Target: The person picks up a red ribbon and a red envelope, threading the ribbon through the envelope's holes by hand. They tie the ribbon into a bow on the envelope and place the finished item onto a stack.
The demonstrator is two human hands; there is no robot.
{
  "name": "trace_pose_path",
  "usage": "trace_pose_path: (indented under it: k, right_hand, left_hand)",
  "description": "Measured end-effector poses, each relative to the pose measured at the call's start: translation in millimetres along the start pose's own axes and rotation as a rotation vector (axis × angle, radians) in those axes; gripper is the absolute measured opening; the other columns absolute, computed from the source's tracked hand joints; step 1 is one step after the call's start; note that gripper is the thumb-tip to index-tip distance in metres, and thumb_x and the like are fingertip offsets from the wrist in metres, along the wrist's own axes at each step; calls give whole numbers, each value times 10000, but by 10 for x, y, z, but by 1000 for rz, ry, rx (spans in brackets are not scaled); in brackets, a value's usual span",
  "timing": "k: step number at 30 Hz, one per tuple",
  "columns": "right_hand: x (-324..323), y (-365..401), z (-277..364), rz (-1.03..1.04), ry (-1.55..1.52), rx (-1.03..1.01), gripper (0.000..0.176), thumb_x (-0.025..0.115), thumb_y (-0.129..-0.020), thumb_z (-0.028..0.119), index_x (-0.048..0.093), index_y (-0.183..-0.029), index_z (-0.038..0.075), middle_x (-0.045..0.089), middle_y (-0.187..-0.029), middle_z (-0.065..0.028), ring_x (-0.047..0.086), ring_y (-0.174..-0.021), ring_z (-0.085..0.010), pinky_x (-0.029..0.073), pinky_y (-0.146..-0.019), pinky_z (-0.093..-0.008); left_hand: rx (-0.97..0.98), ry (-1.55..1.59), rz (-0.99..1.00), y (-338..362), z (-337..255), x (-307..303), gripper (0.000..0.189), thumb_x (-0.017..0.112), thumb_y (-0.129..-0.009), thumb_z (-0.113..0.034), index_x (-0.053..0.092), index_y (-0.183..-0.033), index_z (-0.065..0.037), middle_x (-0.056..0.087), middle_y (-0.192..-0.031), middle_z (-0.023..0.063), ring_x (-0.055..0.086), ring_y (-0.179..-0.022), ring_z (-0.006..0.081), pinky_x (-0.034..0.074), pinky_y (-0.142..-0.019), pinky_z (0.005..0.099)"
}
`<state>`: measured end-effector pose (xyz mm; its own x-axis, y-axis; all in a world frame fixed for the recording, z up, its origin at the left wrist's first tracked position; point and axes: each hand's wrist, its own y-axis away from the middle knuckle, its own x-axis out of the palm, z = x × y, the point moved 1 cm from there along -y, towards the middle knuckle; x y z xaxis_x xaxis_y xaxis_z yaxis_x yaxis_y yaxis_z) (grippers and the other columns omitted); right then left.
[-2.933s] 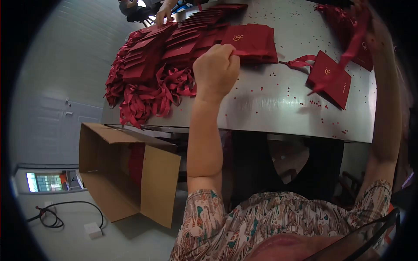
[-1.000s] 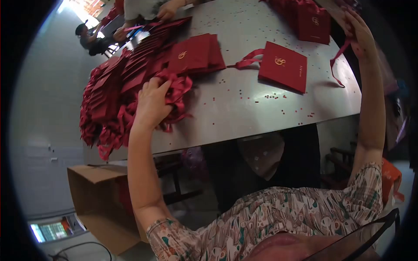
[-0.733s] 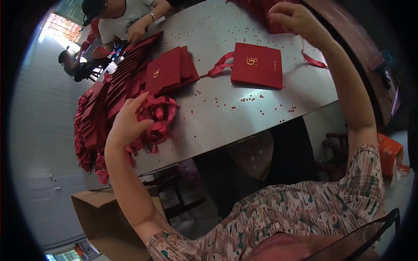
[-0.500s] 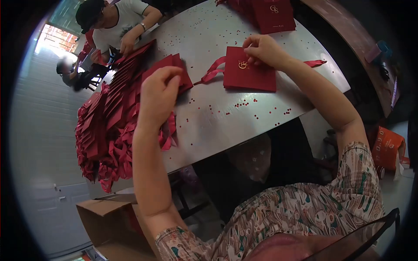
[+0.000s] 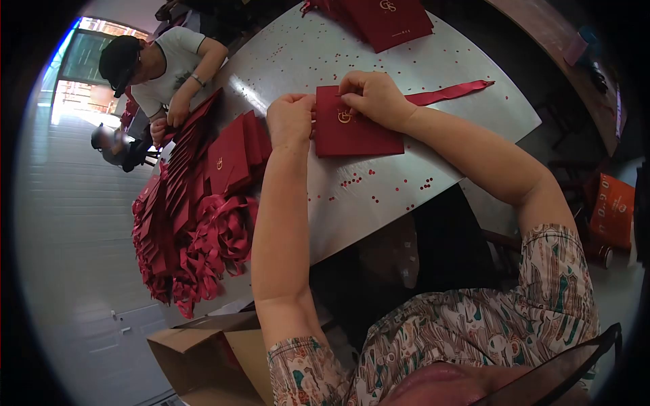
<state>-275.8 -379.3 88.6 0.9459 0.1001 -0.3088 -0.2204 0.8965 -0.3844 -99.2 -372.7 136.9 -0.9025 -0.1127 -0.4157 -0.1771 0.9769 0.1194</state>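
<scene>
A flat red paper gift bag (image 5: 359,139) with gold lettering lies on the metal table in front of me. A red ribbon (image 5: 453,93) stretches out to its right. My left hand (image 5: 291,120) is closed at the bag's left edge, and what its fingers hold is hidden. Over the upper part of the bag, my right hand (image 5: 376,100) has thumb and fingers pinched together near the lettering. Whatever is in that pinch is too small to make out. The ribbon on the bag's left side is out of sight around my left hand.
Several red bags (image 5: 233,155) with tangled ribbons (image 5: 220,230) pile up at the left. More red bags (image 5: 389,24) lie at the far edge. Small red dots dot the table (image 5: 365,216). A co-worker (image 5: 169,68) handles bags at far left. An open cardboard box (image 5: 196,358) stands below.
My left hand has moved right, from above the pile to the bag's left edge, and its fingers have closed. My right hand remains over the bag. The whole view has shifted.
</scene>
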Motion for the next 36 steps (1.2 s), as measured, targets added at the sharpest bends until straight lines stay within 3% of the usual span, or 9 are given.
trace_pose_path:
  k: [4,8,15,19,24,29,32,34,36]
  right_hand:
    - [24,19,13,-4,20,-170,117,624,-869,72,617,-941,-20,667,-774,-86,636,-609,-124,516,-609,-262]
    - [6,43,92,24,-53,-86,90,625,-874,52,617,-938,-10,673,-784,-82,641,-644,-121,517,-617,-261]
    - [-24,72,224,8,48,-281,76,631,-856,41,606,-917,4,636,-845,-103,637,-718,-209,507,-659,-309]
    - [10,87,259,-1,174,-279,62,616,-840,37,579,-874,1,610,-846,-152,595,-789,-325,490,-703,-361]
    - [65,90,284,-32,309,-427,75,603,-823,18,538,-858,11,576,-826,-155,589,-756,-339,491,-675,-388]
    - [135,134,347,18,555,-480,78,585,-818,10,518,-854,27,554,-818,-149,583,-749,-352,489,-652,-406]
    - [121,91,345,-26,455,-460,69,577,-821,16,517,-855,23,567,-830,-145,589,-763,-349,486,-650,-410]
    - [61,39,343,135,116,-122,62,586,-814,30,527,-829,17,584,-813,-152,592,-759,-355,483,-649,-411]
    - [123,48,335,67,264,-276,48,587,-815,32,544,-826,14,597,-801,-154,597,-745,-345,483,-653,-402]
  left_hand:
    - [-202,322,73,-30,56,-4,153,660,-819,-74,634,-961,-22,652,-825,58,613,-698,153,505,-636,291]
    - [-304,549,132,64,59,-16,144,672,-830,-70,628,-961,-27,660,-931,58,626,-819,179,507,-762,310]
    - [-58,711,116,272,254,62,166,674,-859,-62,637,-1005,7,675,-928,67,635,-813,152,510,-766,274]
    - [78,601,29,337,281,114,201,669,-872,-82,651,-1039,28,676,-897,50,621,-774,122,498,-725,242]
    - [259,404,-86,409,250,168,179,646,-884,-85,674,-1006,44,683,-867,47,611,-738,114,488,-688,235]
    - [560,-158,-350,479,152,218,137,631,-871,-91,669,-891,39,633,-695,39,547,-635,87,463,-613,266]
    - [373,23,-305,582,65,208,146,627,-870,-97,670,-876,42,640,-708,55,555,-645,97,465,-621,266]
    - [354,115,-282,491,187,234,148,624,-872,-99,670,-877,42,644,-716,59,559,-648,102,466,-623,268]
    - [328,207,-258,463,248,236,151,622,-873,-100,671,-878,42,648,-724,64,563,-651,107,467,-625,269]
